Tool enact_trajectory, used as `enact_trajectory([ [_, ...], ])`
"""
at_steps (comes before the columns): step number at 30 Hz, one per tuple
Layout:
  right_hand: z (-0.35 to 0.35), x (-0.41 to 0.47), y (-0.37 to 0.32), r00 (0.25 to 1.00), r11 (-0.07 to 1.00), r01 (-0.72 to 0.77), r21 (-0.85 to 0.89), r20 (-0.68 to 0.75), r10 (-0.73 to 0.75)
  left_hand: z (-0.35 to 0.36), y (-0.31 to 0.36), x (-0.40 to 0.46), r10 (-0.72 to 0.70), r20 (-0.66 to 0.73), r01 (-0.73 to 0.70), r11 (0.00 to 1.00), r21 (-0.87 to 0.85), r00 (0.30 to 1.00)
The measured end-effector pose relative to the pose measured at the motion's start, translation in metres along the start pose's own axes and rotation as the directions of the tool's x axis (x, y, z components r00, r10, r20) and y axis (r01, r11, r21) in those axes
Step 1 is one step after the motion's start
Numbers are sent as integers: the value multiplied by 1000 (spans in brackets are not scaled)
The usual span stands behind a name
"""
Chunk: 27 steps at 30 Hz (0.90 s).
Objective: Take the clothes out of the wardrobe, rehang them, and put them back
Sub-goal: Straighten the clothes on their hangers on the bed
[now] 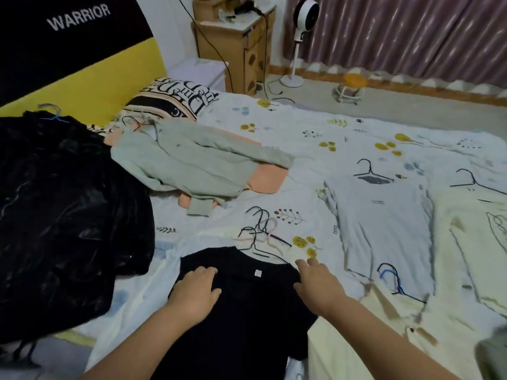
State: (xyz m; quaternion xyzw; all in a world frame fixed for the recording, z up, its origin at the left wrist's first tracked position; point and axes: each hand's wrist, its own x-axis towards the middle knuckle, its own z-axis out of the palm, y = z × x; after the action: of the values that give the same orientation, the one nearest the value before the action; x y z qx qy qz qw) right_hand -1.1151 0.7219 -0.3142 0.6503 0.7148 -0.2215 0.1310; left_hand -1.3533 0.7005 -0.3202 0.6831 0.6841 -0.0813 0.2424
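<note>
Clothes are lying out on the bed (pixel 274 133), none rehung back as far as the view shows; the wardrobe is lying outside the view. Both hands are resting flat, fingers relaxed, gripping nothing: left hand (pixel 196 289) and right hand (pixel 318 283) are pressing the black shirt (pixel 247 311) at the near edge. Loose hangers (pixel 260 234) are lying just beyond its collar. A grey top (pixel 192 163) and dark coat (pixel 63 204) are crowding the left side.

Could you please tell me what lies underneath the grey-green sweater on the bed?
A peach garment pokes out beneath the grey-green sweater; its covered middle cannot be seen.
</note>
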Motion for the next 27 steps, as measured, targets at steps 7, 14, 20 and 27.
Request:
enact_trajectory([
  [7,50,70,-16,987,985,-161,62,38,159,31,-41,91,86,43,-89,993,74,995],
  [14,102,125,-10,948,947,-314,66,71,310,72,-59,164,93,32,-97,984,147,995],
  [20,129,142,-2,923,922,-381,63,90,375,95,-64,199,110,23,-112,974,198,994],
  [27,122,144,-5,927,927,-376,-3,-23,375,81,-55,210,158,-70,-148,980,131,985],
])
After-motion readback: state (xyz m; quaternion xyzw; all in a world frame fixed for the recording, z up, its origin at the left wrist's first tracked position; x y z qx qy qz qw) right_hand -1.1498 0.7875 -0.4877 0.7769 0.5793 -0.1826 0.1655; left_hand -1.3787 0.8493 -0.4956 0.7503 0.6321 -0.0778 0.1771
